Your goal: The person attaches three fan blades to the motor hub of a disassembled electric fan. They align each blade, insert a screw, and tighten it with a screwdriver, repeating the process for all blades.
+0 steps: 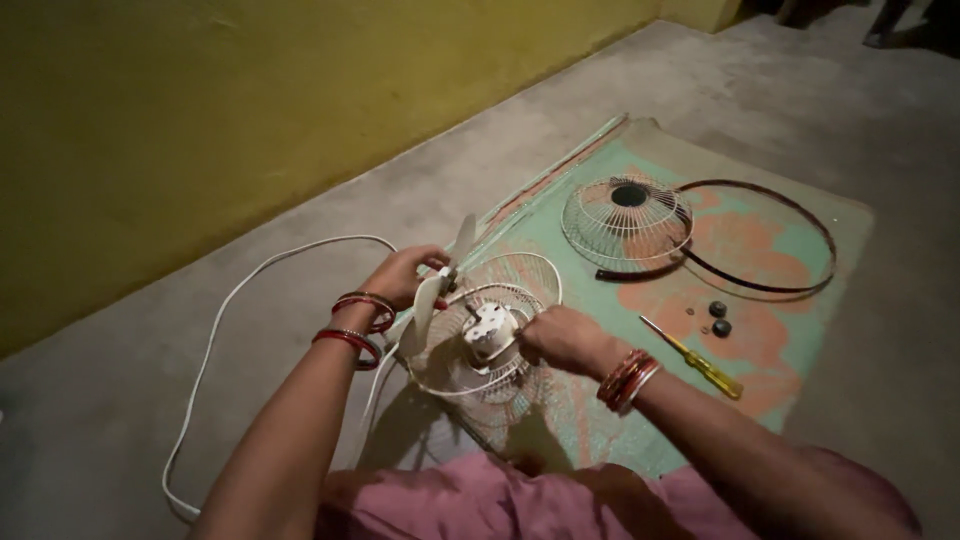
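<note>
Holding a small table fan [478, 335] over the near left edge of a green and orange mat [790, 330] on the concrete floor [300, 230], the person works on its back. The left hand [405, 275] curls round the far left side near the white blades [440, 290], its fingers wrapped on the fan, and so steadies the whole thing. The right hand [560, 338] presses at the white motor housing [490, 332] inside the rear wire guard [500, 380]; its fingers are bunched narrow against the housing, though whether they pinch a small part cannot be told from here.

To do this well, I judge the left grip should stay firm on the frame rather than on a blade, so nothing bends, and the right fingertips should work squarely on the housing without dragging the white cord [215, 340] that loops off to the left.

Farther right on the mat lie the front wire guard [625, 225], a dark rim ring [790, 270] just beside it, two dark round knobs [718, 318], and a yellow-handled screwdriver [700, 365] near the right wrist.
</note>
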